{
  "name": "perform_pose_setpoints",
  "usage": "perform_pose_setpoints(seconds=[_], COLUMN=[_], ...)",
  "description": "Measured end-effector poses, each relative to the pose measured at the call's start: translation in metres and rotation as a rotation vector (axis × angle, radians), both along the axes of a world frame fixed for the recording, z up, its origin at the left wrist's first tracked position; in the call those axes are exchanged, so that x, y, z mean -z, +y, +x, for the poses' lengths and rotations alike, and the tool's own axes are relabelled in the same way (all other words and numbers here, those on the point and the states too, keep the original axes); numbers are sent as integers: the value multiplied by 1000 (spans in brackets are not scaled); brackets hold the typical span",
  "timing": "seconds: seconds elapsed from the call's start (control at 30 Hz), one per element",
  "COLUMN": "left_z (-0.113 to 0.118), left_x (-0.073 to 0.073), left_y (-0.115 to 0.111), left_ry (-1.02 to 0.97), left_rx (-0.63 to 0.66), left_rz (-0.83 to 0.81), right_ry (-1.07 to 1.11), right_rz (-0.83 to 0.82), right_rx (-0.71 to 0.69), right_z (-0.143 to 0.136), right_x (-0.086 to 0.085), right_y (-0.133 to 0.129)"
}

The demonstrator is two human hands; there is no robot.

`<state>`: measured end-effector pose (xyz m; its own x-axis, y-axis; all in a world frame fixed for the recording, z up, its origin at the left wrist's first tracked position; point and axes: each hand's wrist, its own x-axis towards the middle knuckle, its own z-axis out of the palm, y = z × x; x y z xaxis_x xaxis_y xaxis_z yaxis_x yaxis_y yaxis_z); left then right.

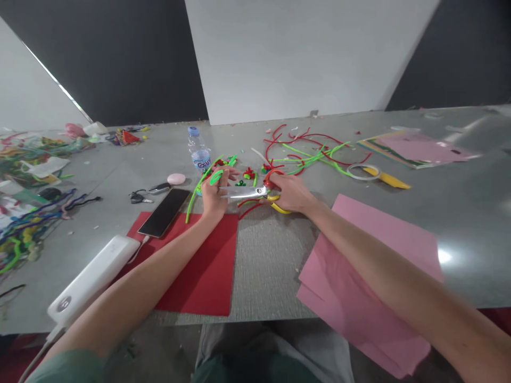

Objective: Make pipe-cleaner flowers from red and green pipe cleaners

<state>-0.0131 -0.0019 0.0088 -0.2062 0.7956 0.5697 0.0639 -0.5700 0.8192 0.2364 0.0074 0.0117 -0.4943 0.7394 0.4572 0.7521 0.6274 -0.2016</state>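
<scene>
My right hand [290,191] is closed around the red and yellow handles of a pair of scissors [244,192]. Their blades point left, and the tips reach my left hand [215,197]. Between the fingers of that hand is a bright green pipe cleaner [216,177] bent into loops. Whether the blades touch it I cannot tell. Just beyond the scissors sits a small red and green pipe-cleaner piece [249,173]. Red pipe-cleaner lengths [251,208] lie under the blades. A water bottle [198,149] stands upright behind my left hand.
Loose red and green pipe cleaners [311,151] spread behind my right hand, near a tape roll [364,172] and a yellow cutter [393,181]. Red paper [199,266], a phone [165,213] and a white power bank [93,279] lie left; pink paper [383,229] lies right.
</scene>
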Motion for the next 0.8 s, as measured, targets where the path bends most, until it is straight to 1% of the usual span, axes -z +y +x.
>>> perform_pose_setpoints(seconds=[0.1, 0.2, 0.3, 0.37, 0.5, 0.63, 0.8], left_z=[-1, 0, 0, 0, 0, 0, 0], left_x=[1, 0, -2, -4, -4, -2, 0], left_y=[-1, -7, -13, -15, -15, -13, -12], left_ry=[-2, -24, -6, 15, 99, 124, 172], left_rx=[-4, 36, 88, 89, 92, 114, 132], left_rz=[-17, -60, -52, -48, -72, -114, -78], right_ry=[5, 10, 4, -5, -27, -44, -55], right_rz=[-11, -15, -14, -4, 12, 31, 43], right_rx=[0, 16, 30, 31, -2, -14, -17], right_z=[0, -1, -2, -3, -2, -1, -3], right_x=[0, 0, -1, -1, -1, -1, -1], right_y=[1, 1, 0, -1, -1, -2, -2])
